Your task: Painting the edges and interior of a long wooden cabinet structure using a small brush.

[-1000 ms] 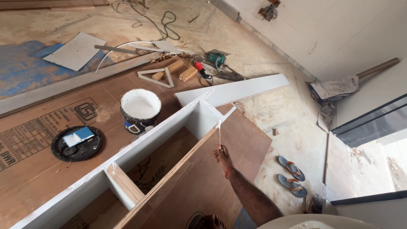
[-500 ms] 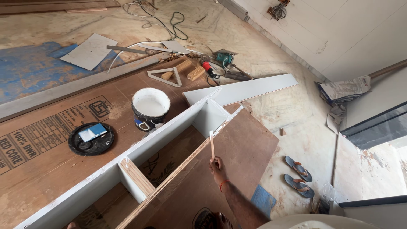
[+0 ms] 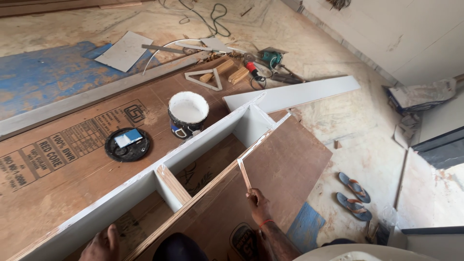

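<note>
Thin wood strip [image 3: 244,175]: pinched at lower end by right hand [image 3: 258,205], long axis running up-left along plywood panel edge [image 3: 212,186]. Left hand [image 3: 102,245]: farther down-left, grip hidden, cannot tell.

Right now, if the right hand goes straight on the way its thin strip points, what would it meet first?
Probably the plywood edge of the white cabinet frame: the right hand aims its thin wooden strip up along it, though depth is unclear.

white paint bucket [image 3: 188,113], round black lid [image 3: 127,144], blue flip-flops [image 3: 354,194], long white board [image 3: 295,94], wooden triangle frame [image 3: 204,80]
</note>
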